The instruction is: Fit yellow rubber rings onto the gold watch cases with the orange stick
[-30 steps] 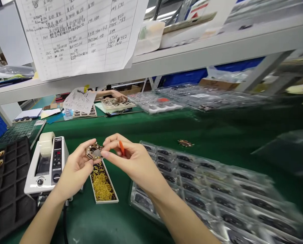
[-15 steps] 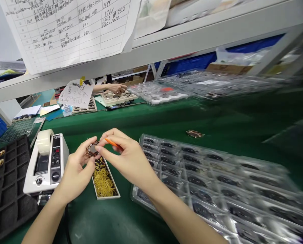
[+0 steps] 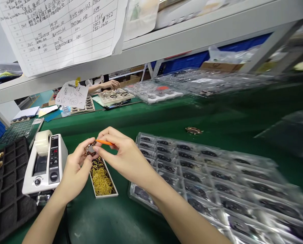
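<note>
My left hand (image 3: 76, 169) pinches a small round copper-coloured part (image 3: 90, 149) by its edge, thumb below and fingers above. My right hand (image 3: 121, 152) is closed around an orange pointed tool (image 3: 104, 142), and its thumb and fingertips meet the right side of the same part. The tool lies nearly level, its tip pointing left above the part. Just below the hands is a narrow white-rimmed box (image 3: 107, 196) of yellow rings (image 3: 102, 179). Left of my left hand stands a white tape dispenser (image 3: 61, 159) with a red display.
Clear plastic trays (image 3: 171, 145) with dark oval parts fill the right side. A black compartment tray (image 3: 7, 189) is at the left. One copper-coloured part (image 3: 194, 130) lies behind the trays. Across the bench, another person's hand (image 3: 111, 84) is over a beige tray (image 3: 115, 97).
The orange tool has swung from slanting to nearly level, its tip further left. The view has shifted slightly. The other person's hand has moved left over the beige tray.
</note>
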### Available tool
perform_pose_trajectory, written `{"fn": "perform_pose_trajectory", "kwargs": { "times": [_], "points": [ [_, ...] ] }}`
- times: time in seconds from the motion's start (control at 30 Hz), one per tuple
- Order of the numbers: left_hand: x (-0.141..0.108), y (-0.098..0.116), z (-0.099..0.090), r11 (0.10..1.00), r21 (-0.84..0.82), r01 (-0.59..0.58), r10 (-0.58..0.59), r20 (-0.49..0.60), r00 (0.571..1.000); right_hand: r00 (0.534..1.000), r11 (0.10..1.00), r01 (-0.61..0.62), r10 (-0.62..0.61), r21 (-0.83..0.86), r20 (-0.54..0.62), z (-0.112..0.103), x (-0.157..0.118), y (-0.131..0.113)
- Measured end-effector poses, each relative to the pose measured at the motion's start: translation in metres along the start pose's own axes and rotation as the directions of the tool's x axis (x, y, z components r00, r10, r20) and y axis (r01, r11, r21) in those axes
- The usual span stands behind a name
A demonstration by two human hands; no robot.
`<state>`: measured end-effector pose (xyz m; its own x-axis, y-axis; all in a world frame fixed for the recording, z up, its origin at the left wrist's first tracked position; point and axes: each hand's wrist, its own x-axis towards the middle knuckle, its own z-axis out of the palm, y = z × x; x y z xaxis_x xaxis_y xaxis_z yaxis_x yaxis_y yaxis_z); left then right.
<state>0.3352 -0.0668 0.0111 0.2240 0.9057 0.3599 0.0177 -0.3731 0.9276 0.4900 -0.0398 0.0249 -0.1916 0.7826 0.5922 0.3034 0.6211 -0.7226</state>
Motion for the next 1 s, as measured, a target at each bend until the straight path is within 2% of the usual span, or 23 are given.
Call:
{"fn": "perform_pose_trajectory", "kwargs": {
  "times": [0.63,1.0],
  "points": [
    [0.0023,-0.0033,0.0028,0.999,0.047,0.011,-0.009,-0.037,0.999,0.998,0.987,0.069,-0.067,-0.144,0.021,-0.0006,0.0001,-0.0002],
    [0.0023,0.0005,0.0030,0.999,0.049,0.016,-0.014,-0.035,0.999,0.996,0.989,0.075,-0.067,-0.128,0.062,-0.0026,-0.0007,0.0000]
  ]
}}
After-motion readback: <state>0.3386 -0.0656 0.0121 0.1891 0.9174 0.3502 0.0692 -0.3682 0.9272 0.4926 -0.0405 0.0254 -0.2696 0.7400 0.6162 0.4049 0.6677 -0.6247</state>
